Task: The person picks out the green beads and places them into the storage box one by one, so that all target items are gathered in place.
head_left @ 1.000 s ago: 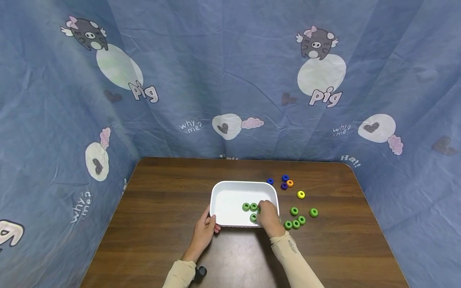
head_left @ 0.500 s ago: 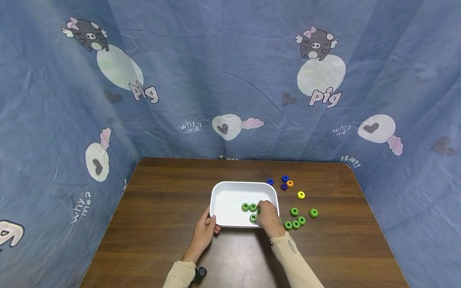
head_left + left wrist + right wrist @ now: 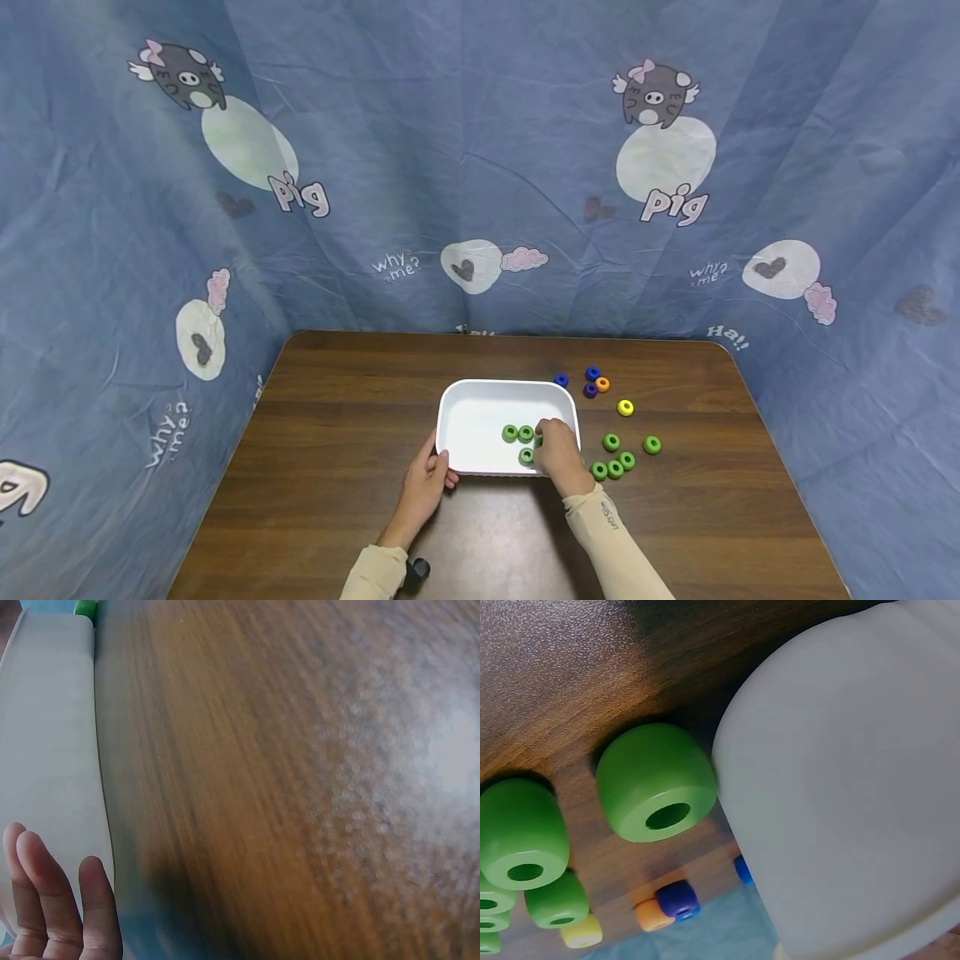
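Note:
A white tray (image 3: 468,433) lies on the table, several green beads inside it. My left hand (image 3: 424,481) grips its front left corner, thumb over the rim. In the left wrist view, fingers (image 3: 54,900) of that hand lie against the outer wall. My right hand (image 3: 558,454) reaches over the right side into the tray, its fingertips pinching a green bead (image 3: 538,441) they mostly cover. Left of those fingertips, two green beads (image 3: 517,434) sit side by side, with another bead (image 3: 527,456) nearer the front. The right wrist view does not show the fingertips.
Right of the tray, several loose green beads (image 3: 615,468) lie on the brown table (image 3: 337,417); one bead (image 3: 656,782) stands close against the tray wall. Farther back are a yellow bead (image 3: 626,407), an orange bead (image 3: 602,384) and blue beads (image 3: 592,373). A blue cloth (image 3: 465,167) hangs behind.
The two green beads by my right fingertips have slid very slightly left inside the tray. My left hand keeps its place on the corner, and the head view has shifted a little.

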`<state>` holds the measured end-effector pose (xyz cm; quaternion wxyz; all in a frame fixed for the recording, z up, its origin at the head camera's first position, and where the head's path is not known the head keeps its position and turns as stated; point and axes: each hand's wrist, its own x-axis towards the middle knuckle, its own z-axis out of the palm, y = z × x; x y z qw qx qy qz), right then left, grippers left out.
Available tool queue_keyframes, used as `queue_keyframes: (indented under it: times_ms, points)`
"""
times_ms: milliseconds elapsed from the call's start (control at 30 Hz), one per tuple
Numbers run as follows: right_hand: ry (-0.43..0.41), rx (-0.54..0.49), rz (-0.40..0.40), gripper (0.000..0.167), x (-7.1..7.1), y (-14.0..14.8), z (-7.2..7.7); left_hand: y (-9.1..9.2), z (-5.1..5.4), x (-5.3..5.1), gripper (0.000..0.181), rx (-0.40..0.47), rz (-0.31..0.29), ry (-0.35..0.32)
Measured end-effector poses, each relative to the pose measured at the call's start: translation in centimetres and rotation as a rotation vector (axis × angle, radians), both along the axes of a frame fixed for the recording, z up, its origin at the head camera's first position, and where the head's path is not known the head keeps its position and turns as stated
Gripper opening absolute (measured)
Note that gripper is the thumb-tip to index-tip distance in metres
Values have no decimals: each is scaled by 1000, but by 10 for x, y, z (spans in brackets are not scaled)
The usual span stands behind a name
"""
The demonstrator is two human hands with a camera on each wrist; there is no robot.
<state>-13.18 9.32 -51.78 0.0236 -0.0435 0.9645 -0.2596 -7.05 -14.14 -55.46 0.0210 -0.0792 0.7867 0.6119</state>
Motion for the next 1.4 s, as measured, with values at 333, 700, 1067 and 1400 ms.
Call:
queue_keyframes:
  times_ms: [333, 700, 1067, 1400]
  points:
    - [33, -6, -4, 27, 1, 2, 4, 0, 1, 1, 57, -11, 1, 2]
    - [69, -117, 9, 27, 3, 9, 15, 0, 2, 1, 57, -25, 6, -4]
    - [63, -253, -60, 25, 11, 21, 43, 1, 1, 0, 56, -16, 3, -1]
    - [79, -300, -199, 25, 19, 49, 46, 1, 0, -1, 55, -17, -2, 14]
